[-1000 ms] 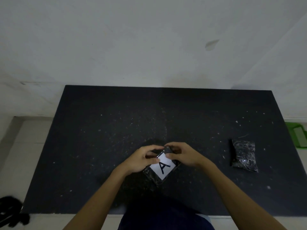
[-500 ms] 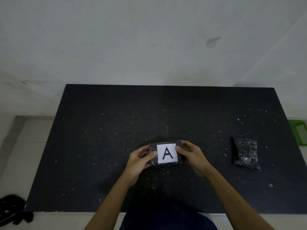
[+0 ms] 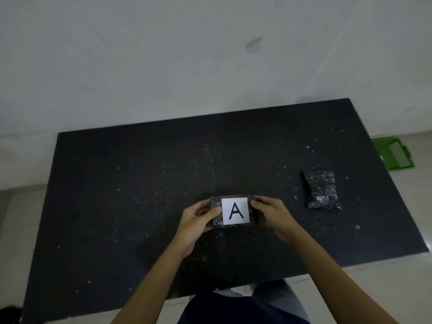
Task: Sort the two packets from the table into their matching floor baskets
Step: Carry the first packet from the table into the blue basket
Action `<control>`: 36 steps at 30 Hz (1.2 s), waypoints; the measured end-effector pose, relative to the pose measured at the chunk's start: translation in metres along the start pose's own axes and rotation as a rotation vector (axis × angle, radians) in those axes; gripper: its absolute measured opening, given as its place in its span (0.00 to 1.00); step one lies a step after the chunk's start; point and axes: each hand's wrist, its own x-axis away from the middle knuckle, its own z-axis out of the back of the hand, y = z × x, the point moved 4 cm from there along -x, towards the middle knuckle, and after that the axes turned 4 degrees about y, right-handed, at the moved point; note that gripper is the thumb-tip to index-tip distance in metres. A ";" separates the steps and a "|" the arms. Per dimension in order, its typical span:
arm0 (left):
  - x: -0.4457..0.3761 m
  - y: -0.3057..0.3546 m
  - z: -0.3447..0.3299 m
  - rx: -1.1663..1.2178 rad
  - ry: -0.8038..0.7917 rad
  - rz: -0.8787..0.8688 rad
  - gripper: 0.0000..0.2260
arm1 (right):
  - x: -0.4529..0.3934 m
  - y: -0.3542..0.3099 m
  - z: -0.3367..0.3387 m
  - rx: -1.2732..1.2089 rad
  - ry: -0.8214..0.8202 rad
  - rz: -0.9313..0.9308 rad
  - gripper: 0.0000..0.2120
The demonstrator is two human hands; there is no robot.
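A dark plastic packet with a white label marked "A" [image 3: 235, 210] is held flat above the black table [image 3: 140, 183], near its front middle. My left hand [image 3: 197, 220] grips the packet's left edge and my right hand [image 3: 273, 218] grips its right edge, label facing up. A second dark packet [image 3: 322, 190] lies on the table to the right, with no label showing. Past the table's right edge, a green basket [image 3: 394, 157] sits on the floor, partly cut off by the tabletop.
A white wall stands behind the table. Pale floor shows on the left and right sides. A dark object [image 3: 9, 314] lies on the floor at the lower left corner. The table surface is speckled with small white flecks.
The packet was turned from a tilted pose to level with the "A" upright, held at both sides. The view has since swung, so the table sits lower and skewed.
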 end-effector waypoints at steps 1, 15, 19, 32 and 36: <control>0.001 0.001 -0.009 -0.030 -0.013 -0.003 0.16 | 0.004 0.000 0.009 -0.017 0.012 -0.005 0.09; 0.042 -0.022 -0.217 -0.181 -0.120 -0.089 0.13 | 0.051 0.039 0.215 -0.153 0.142 0.057 0.09; 0.060 -0.043 -0.307 -0.199 -0.177 -0.104 0.13 | 0.071 0.053 0.308 -0.182 0.179 0.082 0.11; 0.060 -0.085 -0.556 -0.241 -0.292 -0.040 0.12 | 0.081 0.093 0.555 -0.226 0.277 0.042 0.11; 0.028 -0.084 -0.612 -0.236 -0.290 -0.013 0.12 | 0.051 0.080 0.612 -0.193 0.249 0.034 0.10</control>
